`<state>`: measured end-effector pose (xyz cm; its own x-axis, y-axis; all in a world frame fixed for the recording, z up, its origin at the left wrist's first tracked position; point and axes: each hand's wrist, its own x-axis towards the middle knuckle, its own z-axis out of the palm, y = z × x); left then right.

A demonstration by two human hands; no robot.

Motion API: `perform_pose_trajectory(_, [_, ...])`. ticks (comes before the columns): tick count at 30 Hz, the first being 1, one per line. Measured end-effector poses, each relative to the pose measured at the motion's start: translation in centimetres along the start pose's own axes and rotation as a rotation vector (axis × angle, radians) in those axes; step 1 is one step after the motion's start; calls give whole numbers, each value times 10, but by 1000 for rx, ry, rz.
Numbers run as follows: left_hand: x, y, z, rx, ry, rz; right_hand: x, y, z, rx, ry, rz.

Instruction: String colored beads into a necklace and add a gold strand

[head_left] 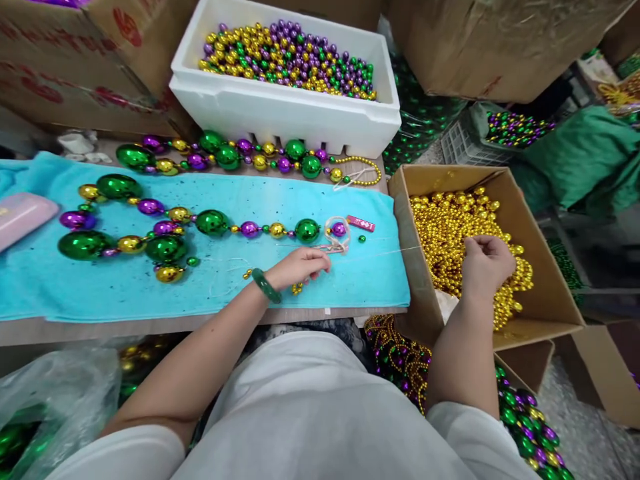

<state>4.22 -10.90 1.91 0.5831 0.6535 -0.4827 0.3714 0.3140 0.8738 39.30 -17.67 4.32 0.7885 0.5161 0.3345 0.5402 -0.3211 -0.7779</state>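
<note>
White cloth is covering the person's torso (320, 413), nearest the camera. To its left, a clear plastic bag (65, 380) is lying below the edge of the desk (150, 327). Farther in, the left hand (303, 265), with a green bangle (267, 286) circling its wrist, is hovering over a blue towel (240, 263), its thumb and fingers pinching a thin thread (383, 253). The thread is stretching toward the right hand (489, 265), whose fingertips are pressing together on its line above gold beads (443, 230); it is fading from sight just before reaching them. Those beads are filling an open cardboard box (543, 307) just beside the desk. Left of the left hand and beyond it, a strand of green, purple and gold beads (213, 223) is resting on the towel, curling into a loop at its left end. Past the towel's far edge, a second strand (227, 157) is lying in a doubled row. Behind it, a white foam box (285, 110) is holding many small beads (295, 57) in the same three colours.
</note>
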Motion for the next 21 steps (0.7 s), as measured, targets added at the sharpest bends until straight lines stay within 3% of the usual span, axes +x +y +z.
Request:
perform_pose_trajectory(3, [2, -13, -6, -29, 17, -41, 9, 5, -11, -265, 52, 22])
perform_pose_trajectory(6, [1, -19, -7, -54, 33, -70, 11, 0, -20, -565, -78, 83])
perform_pose_trajectory(9, [2, -19, -1, -19, 57, -62, -9, -20, -11, -651, -149, -46])
perform_pose_trajectory(11, [5, -17, 4, 7, 63, -43, -40, -38, 7, -534, -230, -211])
perform_pose_trajectory(12, [6, -15, 7, 13, 66, -31, -58, -47, 19, -414, -346, -289])
perform_pose_trajectory(15, [6, -11, 13, 26, 58, 18, -114, -65, 55, 47, -933, -464])
perform_pose_trajectory(16, [5, -9, 14, 32, 55, 33, -128, -68, 64, 119, -1067, -482])
perform_pose_trajectory(18, [3, -8, 14, 38, 49, 57, -146, -71, 76, 120, -1166, -445])
perform_pose_trajectory(21, [-2, -11, 9, 41, 8, 81, -142, -69, 78, 83, -1146, -381])
